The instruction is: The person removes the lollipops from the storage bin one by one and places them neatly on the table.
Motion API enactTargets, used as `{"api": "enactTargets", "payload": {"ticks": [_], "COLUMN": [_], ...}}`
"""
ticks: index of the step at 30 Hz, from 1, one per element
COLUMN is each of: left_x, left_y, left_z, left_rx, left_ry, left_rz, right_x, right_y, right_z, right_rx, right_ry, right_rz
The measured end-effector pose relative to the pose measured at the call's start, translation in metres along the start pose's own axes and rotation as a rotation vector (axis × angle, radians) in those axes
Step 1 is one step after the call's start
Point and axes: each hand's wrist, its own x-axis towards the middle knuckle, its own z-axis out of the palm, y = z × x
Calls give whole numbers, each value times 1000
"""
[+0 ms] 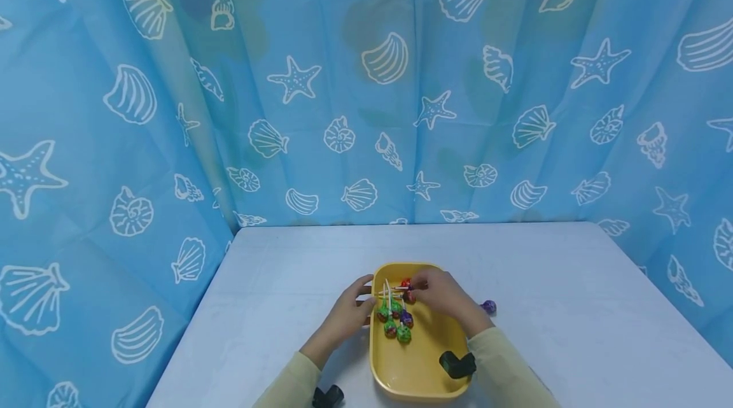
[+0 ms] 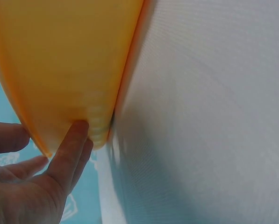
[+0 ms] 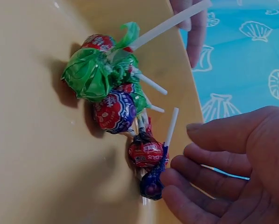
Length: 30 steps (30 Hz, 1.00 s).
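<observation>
From my remote feed, I saw wrapped lollipops (image 1: 395, 310) bunched in the yellow tray (image 1: 425, 363), lower centre of the head frame. The left hand (image 1: 350, 306) laid spread fingers against its left wall; the right hand (image 1: 439, 293) (thumb and fingers loosely curved, apart) hung beside the bunch.

- A white table (image 1: 572, 306) reaches back to a blue curtain (image 1: 338, 96).
- White seashells (image 1: 359, 195) and starfish (image 1: 294, 80) pattern the curtain, which hangs in folds behind the table and along both sides.
</observation>
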Motion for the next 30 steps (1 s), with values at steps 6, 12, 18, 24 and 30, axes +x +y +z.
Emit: {"api": "enactTargets", "payload": {"ticks": [6, 12, 18, 24, 30], "left_x": [0, 1, 2, 2, 2], "left_y": [0, -1, -1, -1, 0], "left_z": [1, 0, 0, 1, 1], "left_rx": [4, -7, -30, -35, -8], "left_ry": [0, -4, -7, -3, 6], "left_rz": [-4, -1, 5, -3, -17], "right_x": [6, 8, 10, 10, 11], "right_y": [2, 2, 1, 1, 0], "right_z": [7, 11, 14, 18, 19], "right_rx": [-40, -49, -66, -81, -61], "right_ry": [-38, -29, -10, -10, -6], "right_rz": [-1, 30, 69, 104, 120]}}
